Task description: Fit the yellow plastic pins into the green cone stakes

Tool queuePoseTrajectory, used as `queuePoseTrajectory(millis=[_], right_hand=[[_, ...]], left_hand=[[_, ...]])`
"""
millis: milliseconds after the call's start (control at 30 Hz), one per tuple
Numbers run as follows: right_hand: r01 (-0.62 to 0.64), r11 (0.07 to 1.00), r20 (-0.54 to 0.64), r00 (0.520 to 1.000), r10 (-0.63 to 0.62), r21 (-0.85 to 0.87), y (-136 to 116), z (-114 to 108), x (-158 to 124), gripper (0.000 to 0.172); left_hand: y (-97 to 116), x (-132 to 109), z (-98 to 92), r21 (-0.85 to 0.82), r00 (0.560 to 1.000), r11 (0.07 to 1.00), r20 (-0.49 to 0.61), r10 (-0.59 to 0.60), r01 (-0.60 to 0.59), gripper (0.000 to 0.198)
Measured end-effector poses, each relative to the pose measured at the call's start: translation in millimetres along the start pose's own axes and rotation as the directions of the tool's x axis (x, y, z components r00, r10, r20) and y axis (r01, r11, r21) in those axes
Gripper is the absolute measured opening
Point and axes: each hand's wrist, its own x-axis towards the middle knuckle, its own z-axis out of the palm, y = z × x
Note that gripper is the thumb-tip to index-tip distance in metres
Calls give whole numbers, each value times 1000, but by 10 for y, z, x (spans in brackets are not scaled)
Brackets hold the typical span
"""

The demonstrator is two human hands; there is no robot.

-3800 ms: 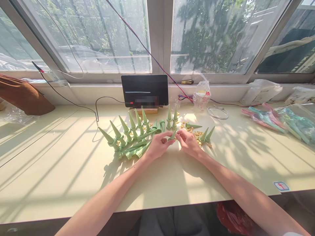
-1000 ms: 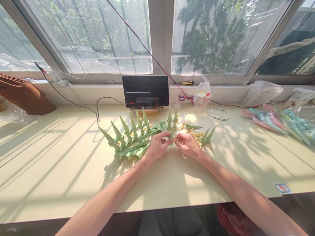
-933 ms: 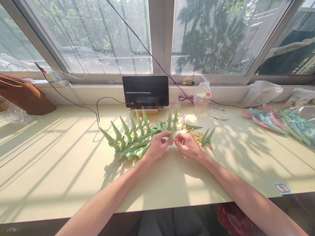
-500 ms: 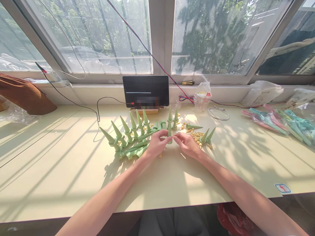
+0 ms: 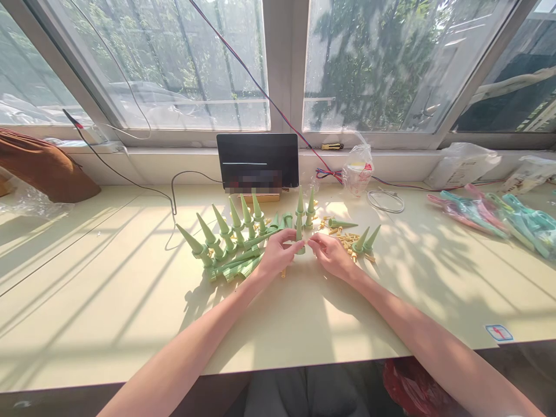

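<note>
My left hand (image 5: 280, 250) is closed on an upright green cone-shaped piece (image 5: 299, 227), its fingers around the collar low on the cone. Just to the right, my right hand (image 5: 329, 250) has thumb and fingers pinched together close to that piece; what sits in the pinch, if anything, is too small to make out. Several green cones on collared bases (image 5: 226, 233) stand in a slanting row on the left, with loose green tapered pieces (image 5: 243, 263) lying in front. Small yellow pegs (image 5: 347, 238) are heaped beyond my right hand, beside two upright green cones (image 5: 368, 240).
A dark tablet (image 5: 258, 159) leans on a stand at the back. Behind on the right are a bagged cup (image 5: 358, 168), a coiled white cable (image 5: 386, 201) and a yellow cutter (image 5: 332, 146). Pastel plastic items in clear bags (image 5: 499, 217) lie far right; a brown bag (image 5: 43, 168) is far left.
My right hand has shifted very slightly right, its fingertips a little farther from the green cone-shaped piece. My left hand keeps its hold.
</note>
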Motion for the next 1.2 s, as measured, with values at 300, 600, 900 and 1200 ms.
queuePoseTrajectory(millis=[300, 600, 900, 1200], right_hand=[[5, 1000, -5, 1000, -5, -24, -53, -23, -5, 26], [6, 999, 4, 1000, -6, -37, -30, -18, -1, 28], [2, 999, 9, 1000, -2, -37, -7, -10, -10, 34], [-5, 999, 14, 1000, 5, -51, -35, -21, -8, 35]], left_hand=[[-29, 6, -9, -49, 999, 999, 32, 8, -6, 32], [-94, 30, -14, -46, 998, 998, 45, 53, -51, 30], [-81, 40, -7, -41, 995, 996, 55, 83, -81, 24], [-95, 45, -10, -22, 990, 992, 60, 129, -128, 20]])
